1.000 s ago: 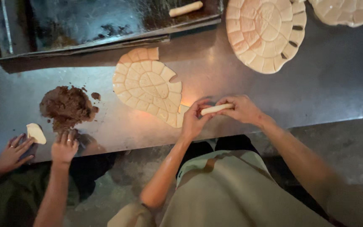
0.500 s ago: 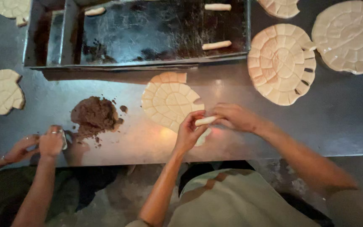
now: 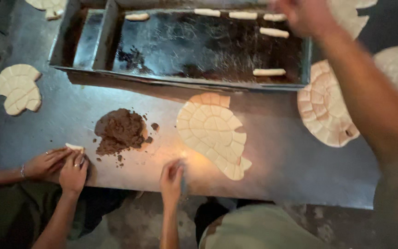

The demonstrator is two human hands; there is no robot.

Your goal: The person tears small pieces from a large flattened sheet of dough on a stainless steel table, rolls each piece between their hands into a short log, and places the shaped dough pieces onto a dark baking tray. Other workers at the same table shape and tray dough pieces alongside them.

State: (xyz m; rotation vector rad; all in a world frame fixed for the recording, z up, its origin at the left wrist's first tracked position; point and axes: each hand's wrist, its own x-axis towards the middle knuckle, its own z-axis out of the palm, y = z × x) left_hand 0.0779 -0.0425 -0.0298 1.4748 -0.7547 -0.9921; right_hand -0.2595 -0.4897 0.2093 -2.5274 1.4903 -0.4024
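Note:
My right hand is stretched out over the far right end of a dark metal tray. It is blurred, and I cannot tell if it holds anything. A pale dough roll lies in the tray just left of it, among several other dough rolls. My left hand rests on the steel table at its near edge, with its fingers bent together and nothing seen in it. A scored flat dough sheet lies just beyond it.
A heap of brown filling sits left of the dough sheet. At the left, another person's two hands work a small dough piece. More scored dough sheets lie at the right and far left.
My right hand has left the table's near side and reached up over the tray. The dough roll I held in both hands is no longer between them. My left hand has dropped to the table edge.

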